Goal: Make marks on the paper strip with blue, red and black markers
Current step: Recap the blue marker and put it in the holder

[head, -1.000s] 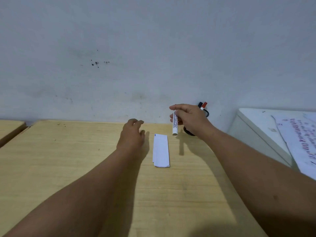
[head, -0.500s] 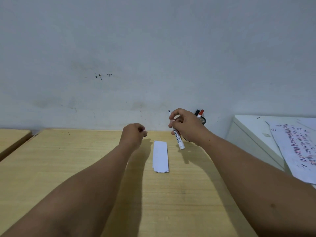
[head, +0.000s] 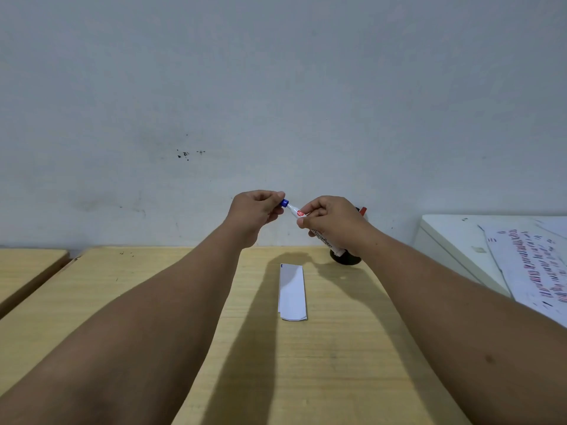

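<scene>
Blue marker point(head: 297, 211) was held above the counter point(head: 122, 302), right hand point(head: 334, 223) wrapped round its white barrel, left hand point(head: 256, 210) pinching the blue cap end. Paper strip point(head: 292, 292) lay flat on the counter below, w/ a small dark mark at its far left corner. Holder point(head: 345, 259) w/ red marker point(head: 363, 210) stood behind the right hand.

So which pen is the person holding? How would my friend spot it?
Look at the wooden desk by the grey wall, where the white paper strip lies. Above the strip's far end, the right hand grips a white marker, and the left hand pinches its blue cap. The other markers stand in a black holder behind the right hand; this one is up in the air.
</scene>
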